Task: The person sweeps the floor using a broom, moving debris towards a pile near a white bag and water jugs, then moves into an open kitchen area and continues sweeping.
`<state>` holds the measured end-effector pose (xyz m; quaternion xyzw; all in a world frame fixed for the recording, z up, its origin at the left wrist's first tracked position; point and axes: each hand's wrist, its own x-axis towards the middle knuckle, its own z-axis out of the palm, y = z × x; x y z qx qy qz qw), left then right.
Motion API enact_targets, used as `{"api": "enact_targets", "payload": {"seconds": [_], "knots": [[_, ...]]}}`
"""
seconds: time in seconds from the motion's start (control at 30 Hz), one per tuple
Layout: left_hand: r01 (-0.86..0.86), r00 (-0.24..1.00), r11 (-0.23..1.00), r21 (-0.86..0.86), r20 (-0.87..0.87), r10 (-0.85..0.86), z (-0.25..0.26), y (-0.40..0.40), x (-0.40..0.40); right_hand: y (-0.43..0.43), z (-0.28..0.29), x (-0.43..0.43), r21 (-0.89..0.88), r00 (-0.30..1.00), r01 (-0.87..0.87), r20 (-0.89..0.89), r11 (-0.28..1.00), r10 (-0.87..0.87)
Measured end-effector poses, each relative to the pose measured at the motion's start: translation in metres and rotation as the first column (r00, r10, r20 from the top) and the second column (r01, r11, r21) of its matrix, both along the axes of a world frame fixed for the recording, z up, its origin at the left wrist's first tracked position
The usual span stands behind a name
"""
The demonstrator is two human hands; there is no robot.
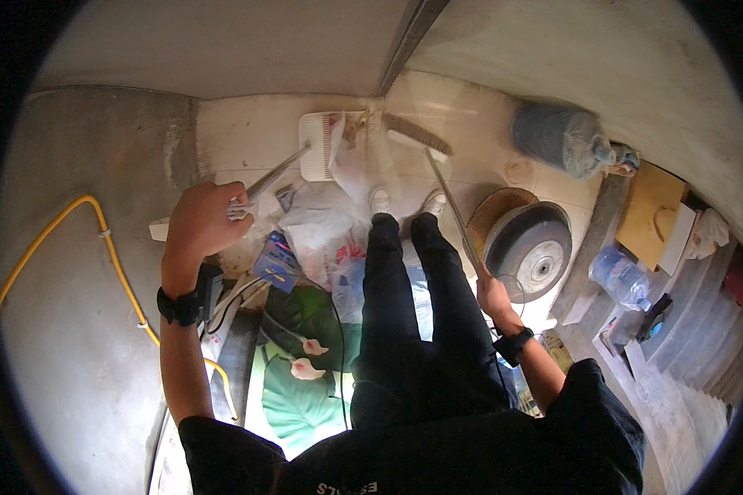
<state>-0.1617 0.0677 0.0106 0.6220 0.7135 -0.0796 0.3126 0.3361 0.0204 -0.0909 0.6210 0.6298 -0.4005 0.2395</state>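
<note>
My left hand (pixel 207 216) is wrapped around the top of a long metal dustpan handle. At its lower end, the white toothed dustpan (pixel 313 159) lies on the tiled floor near the wall. A crumpled translucent plastic bag (pixel 348 170) touches the toothed side of the pan, with dark litter (pixel 359 120) beyond it. Lower right, my right hand (pixel 494 296) grips the broom's stick (pixel 455 207). The broom head (pixel 418 136), white with dark bristles, rests on the floor by the room's corner, apart from the dustpan.
White plastic bags (pixel 322 232) and a blue packet (pixel 277 261) lie left of my feet. A wheel (pixel 529 253) rests at right, beside a large water bottle (pixel 560 139) and a smaller bottle (pixel 619 277). A yellow hose (pixel 108 238) runs along the left wall.
</note>
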Motion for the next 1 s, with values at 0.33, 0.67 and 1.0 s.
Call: {"api": "enact_targets", "payload": {"seconds": [0.33,0.67,1.0], "knots": [[-0.004,1.0,1.0,-0.001,0.026,0.004,0.002,0.003,0.0,0.02,0.049,0.016,-0.068,0.918,0.395,0.011,0.916,-0.396],[-0.026,1.0,0.998,-0.061,-0.004,0.026,-0.004,-0.003,-0.003,0.008,0.008,-0.061,-0.418,0.629,0.681,-0.087,0.601,-0.773],[0.0,1.0,1.0,-0.012,0.0,0.0,-0.005,-0.005,-0.008,0.036,0.037,-0.095,-0.663,0.537,0.648,0.049,0.375,-0.842]]}}
